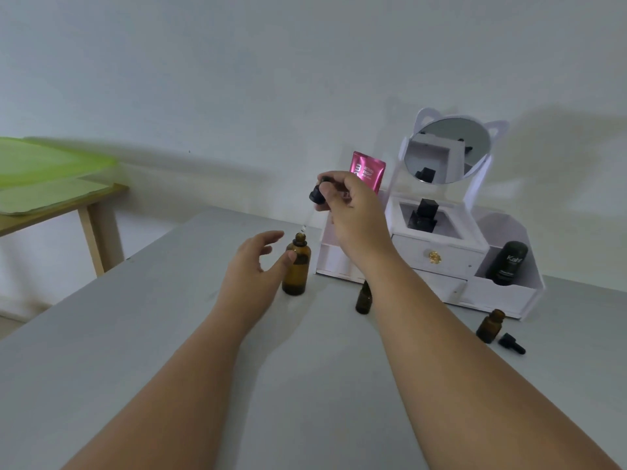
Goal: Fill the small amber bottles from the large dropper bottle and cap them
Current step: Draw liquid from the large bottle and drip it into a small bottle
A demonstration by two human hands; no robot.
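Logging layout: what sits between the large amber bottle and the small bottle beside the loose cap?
Another small amber bottle stands there, and the right forearm crosses over that stretch; the head view shows both.

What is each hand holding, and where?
Right hand pinches the black dropper by its cap; left hand holds nothing, thumb touching the large amber glass bottle.

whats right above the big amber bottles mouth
The dropper, its glass tip just above the amber bottle; the right hand pinches its black cap, fingers covering most of the bulb.
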